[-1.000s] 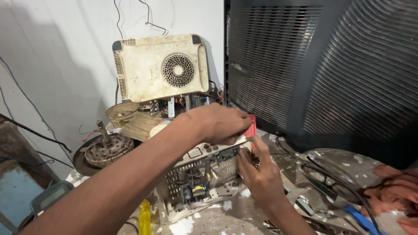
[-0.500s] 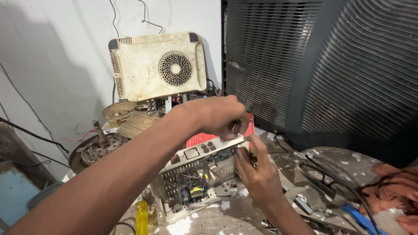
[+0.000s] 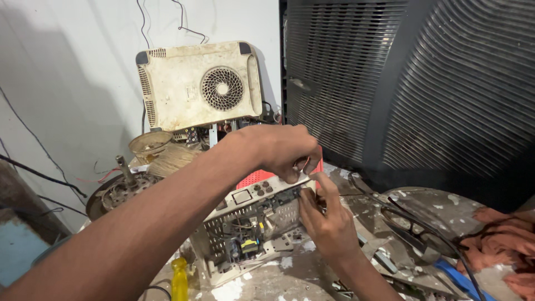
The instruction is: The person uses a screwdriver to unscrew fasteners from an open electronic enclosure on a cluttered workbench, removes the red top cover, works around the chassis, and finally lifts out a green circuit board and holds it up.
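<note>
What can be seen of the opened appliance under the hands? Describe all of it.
The opened appliance is a grimy off-white plastic casing, tilted up on edge on the paint-spattered table. Its top strip carries a small display window and round buttons. Below that, a slotted grille wall exposes a circuit board with a yellow-topped component and wiring. The left hand grips its upper right corner from above, and the right hand presses fingers against its right end. A red part shows just behind it, and a yellow screwdriver handle lies at its lower left.

The grimy matt plastic casing [image 3: 253, 223] sits on a rough, paint-flecked bench [image 3: 446, 206] beside crumpled orange cloth [image 3: 496, 248].
</note>
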